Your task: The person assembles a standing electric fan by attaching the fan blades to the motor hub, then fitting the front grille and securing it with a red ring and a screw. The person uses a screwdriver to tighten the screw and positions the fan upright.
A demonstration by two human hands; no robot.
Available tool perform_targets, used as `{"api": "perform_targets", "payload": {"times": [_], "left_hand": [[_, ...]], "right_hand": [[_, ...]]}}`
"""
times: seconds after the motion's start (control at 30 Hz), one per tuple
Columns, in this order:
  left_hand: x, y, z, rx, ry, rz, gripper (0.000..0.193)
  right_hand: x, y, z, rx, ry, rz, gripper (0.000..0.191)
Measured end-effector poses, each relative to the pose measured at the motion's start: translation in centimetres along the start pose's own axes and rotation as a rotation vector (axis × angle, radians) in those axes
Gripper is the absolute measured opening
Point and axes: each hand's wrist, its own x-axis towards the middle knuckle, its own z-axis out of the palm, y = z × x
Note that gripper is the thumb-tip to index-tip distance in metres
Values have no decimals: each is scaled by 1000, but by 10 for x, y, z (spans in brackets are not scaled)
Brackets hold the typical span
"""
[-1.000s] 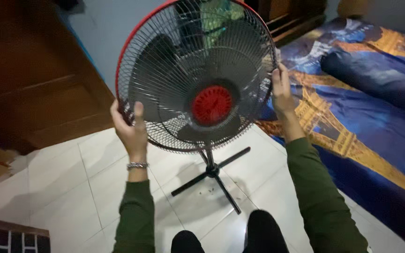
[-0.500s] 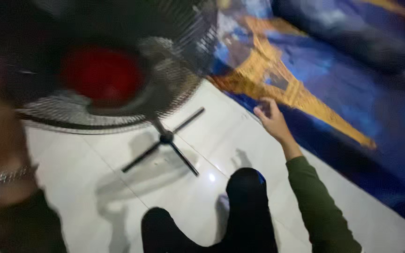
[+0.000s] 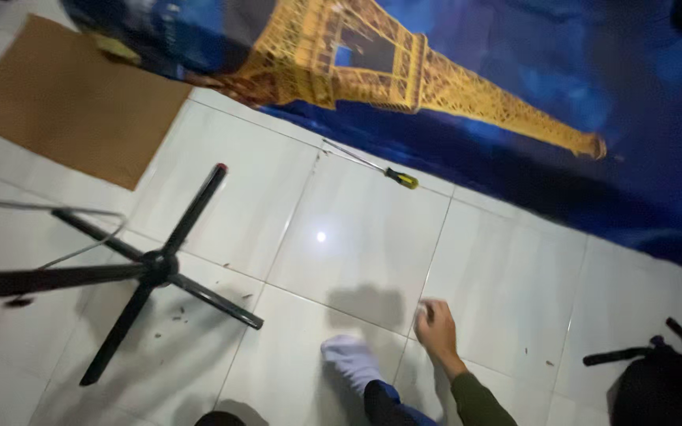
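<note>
Fan stand, black, cross-footed, sits on the white tiled floor at left, its pole running out of frame; I judge it rigid, fairly heavy, best gripped at the pole near the hub. Blue bedding with a tower print lies beyond. Brown cardboard rests far left. My right hand hovers low over the tile, loosely curled, grasping nothing I can make out. Left hand not visible. Yellow-handled screwdriver lies by the bedding edge.
</note>
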Motion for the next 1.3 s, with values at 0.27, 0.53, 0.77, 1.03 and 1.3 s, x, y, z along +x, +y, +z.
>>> {"api": "perform_targets", "payload": {"times": [0.27, 0.53, 0.77, 1.03, 1.3], "left_hand": [[-72, 35, 203, -438, -800, -673, 17], [-18, 97, 334, -436, -958, -953, 35], [-36, 90, 295, -261, -962, -764, 41], [-30, 135, 175, -565, -954, -1021, 29], [73, 258, 70, -562, -997, -775, 30]], "right_hand": [[163, -125, 8, -110, 302, -420, 43], [218, -195, -7, -245, 46, -523, 34], [92, -136, -1, 14, -176, -493, 33], [16, -173, -80, 194, -554, -103, 30], [4, -335, -204, 33, -727, -133, 20]]}}
